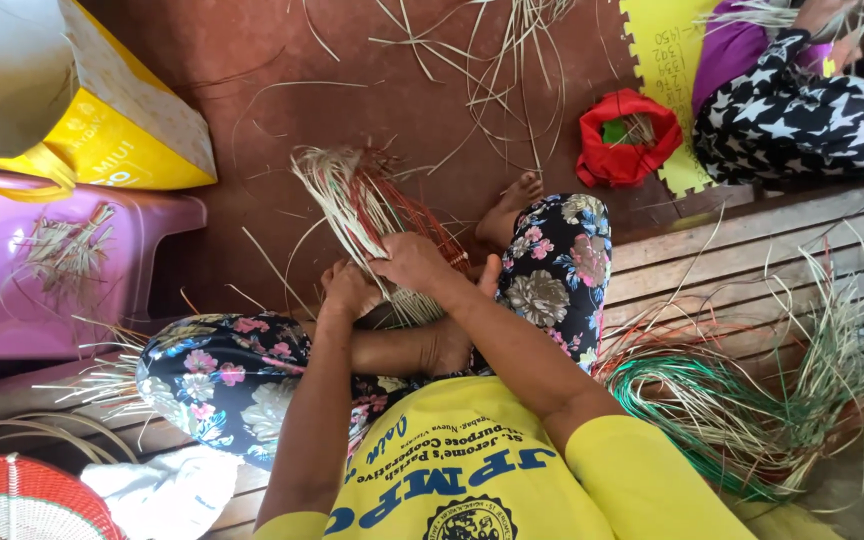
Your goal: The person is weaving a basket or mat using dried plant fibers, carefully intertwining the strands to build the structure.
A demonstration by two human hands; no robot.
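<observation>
both hands close on a half-woven fan of pale and red straw strips (377, 225) held over the lap. the left hand (349, 290) clamps its base; the right hand (412, 262) pinches strands just above. a slack grip could let loose strips spring out and undo the weave. beyond the grip lies brown floor (252, 60) with room; a wooden slatted worktop (752, 260) edges the right.

Left hand (349, 290) and right hand (414, 262) cover the base of the woven piece (372, 215); fingertips hidden in strands, grip unreadable. Red woven fan (27, 497) cut by bottom-left edge. Seated person (802, 90) cut top-right.
</observation>
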